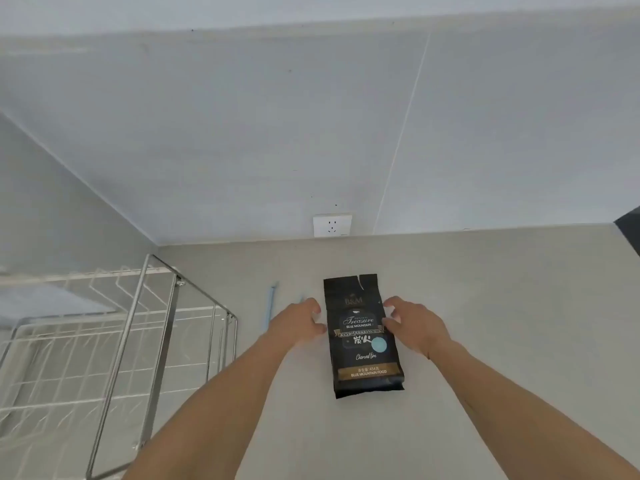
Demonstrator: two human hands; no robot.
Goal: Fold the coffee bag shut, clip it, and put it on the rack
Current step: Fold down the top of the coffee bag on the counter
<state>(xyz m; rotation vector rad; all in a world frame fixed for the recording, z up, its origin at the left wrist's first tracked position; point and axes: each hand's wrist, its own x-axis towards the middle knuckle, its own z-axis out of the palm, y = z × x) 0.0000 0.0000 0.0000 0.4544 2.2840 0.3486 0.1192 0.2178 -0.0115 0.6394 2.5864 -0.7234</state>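
Note:
A black coffee bag (362, 344) with gold and white print lies flat on the pale counter (502, 323), its torn top pointing toward the wall. My left hand (298, 322) is at the bag's left edge and my right hand (412, 323) at its right edge, fingers curled and apart, touching or nearly touching the sides. A light blue clip (270, 308), long and thin, lies on the counter to the left of my left hand, partly hidden by it. The metal wire rack (138, 334) stands at the left.
A white wall socket (332, 225) sits just above the counter's back edge. The wall rises behind the counter. A dark object (628, 230) shows at the far right edge.

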